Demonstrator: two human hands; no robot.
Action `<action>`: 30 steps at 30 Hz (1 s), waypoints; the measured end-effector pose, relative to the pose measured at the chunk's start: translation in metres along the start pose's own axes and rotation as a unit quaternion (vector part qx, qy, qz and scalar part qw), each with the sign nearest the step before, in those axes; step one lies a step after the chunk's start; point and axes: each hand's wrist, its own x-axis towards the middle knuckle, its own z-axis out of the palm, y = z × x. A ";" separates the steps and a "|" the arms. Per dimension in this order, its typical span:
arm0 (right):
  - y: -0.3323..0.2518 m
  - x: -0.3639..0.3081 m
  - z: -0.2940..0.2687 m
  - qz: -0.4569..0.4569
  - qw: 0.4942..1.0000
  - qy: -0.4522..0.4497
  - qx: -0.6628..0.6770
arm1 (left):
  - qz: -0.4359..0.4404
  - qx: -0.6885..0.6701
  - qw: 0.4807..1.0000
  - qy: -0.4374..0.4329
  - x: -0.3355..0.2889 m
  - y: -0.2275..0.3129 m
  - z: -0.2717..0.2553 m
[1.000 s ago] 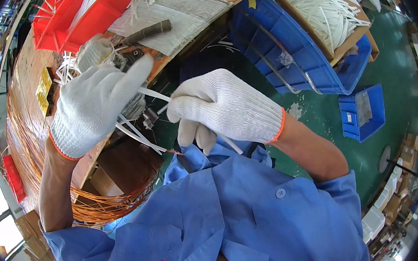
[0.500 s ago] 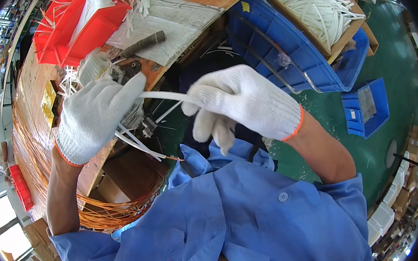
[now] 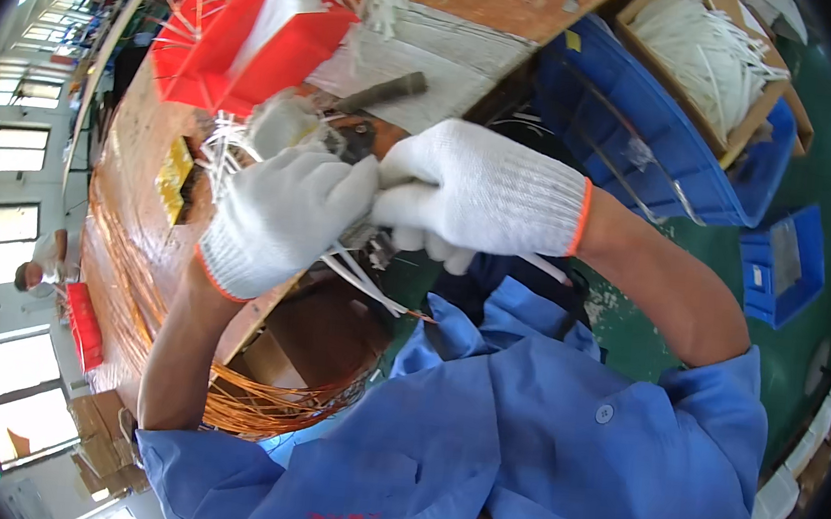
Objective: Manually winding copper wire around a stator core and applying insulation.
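Both my hands wear white knit gloves with orange cuffs, and they meet at the table's near edge. My left hand [image 3: 285, 209] is closed around several thin white tubes [image 3: 365, 281]; their lower ends stick out below it, and a bare copper wire tip [image 3: 422, 316] shows at one end. My right hand [image 3: 487, 188] is closed with its fingertips against the left fingers. A white tube [image 3: 545, 268] pokes out beneath the right hand. Where the fingers meet, what they grip is hidden. Behind the hands, a metal fixture [image 3: 355, 138] is partly covered.
Red bins [image 3: 301, 48] with white tubes stand on the wooden table [image 3: 500, 5]. A dark rod [image 3: 384, 91] lies there. Copper wires [image 3: 261, 407] hang along the left edge. Blue crates [image 3: 600, 107], a carton of white tubes [image 3: 645, 56] and a small blue bin [image 3: 785, 270] are at right.
My hands have come together; the white tube that was stretched between them is no longer visible there. A tube end now shows under the right hand. The whole view has shifted, with the scene lying further right.
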 end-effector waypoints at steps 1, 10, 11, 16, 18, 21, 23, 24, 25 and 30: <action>-0.007 0.003 0.001 0.008 1.000 0.009 -0.013 | -0.012 -0.013 1.000 -0.003 -0.005 -0.001 -0.002; 0.011 0.002 0.021 -0.063 0.993 0.094 -0.021 | -0.351 -0.430 0.824 0.112 -0.070 -0.006 0.012; 0.010 0.003 0.024 -0.050 0.994 0.095 -0.003 | -0.380 -0.502 0.762 0.151 -0.071 0.001 0.024; 0.000 -0.003 0.023 0.102 0.989 0.063 0.090 | -0.399 -0.492 0.743 0.215 -0.072 0.015 0.053; 0.002 -0.007 0.027 0.108 0.987 0.054 0.102 | -0.363 -0.475 0.770 0.221 -0.073 0.011 0.061; 0.000 -0.006 0.032 0.103 0.986 0.075 0.106 | -0.330 -0.481 0.781 0.223 -0.073 0.006 0.065; -0.008 0.011 0.028 0.093 0.989 0.059 0.103 | -0.325 -0.470 0.790 0.222 -0.075 0.005 0.067; -0.014 0.020 0.027 0.087 0.990 0.053 0.102 | -0.320 -0.464 0.796 0.221 -0.075 0.003 0.067; -0.016 0.031 0.030 0.070 0.991 0.055 0.102 | -0.317 -0.463 0.798 0.221 -0.074 0.002 0.067; -0.020 0.054 0.040 0.019 0.995 0.081 0.045 | -0.311 -0.460 0.800 0.227 -0.075 0.001 0.068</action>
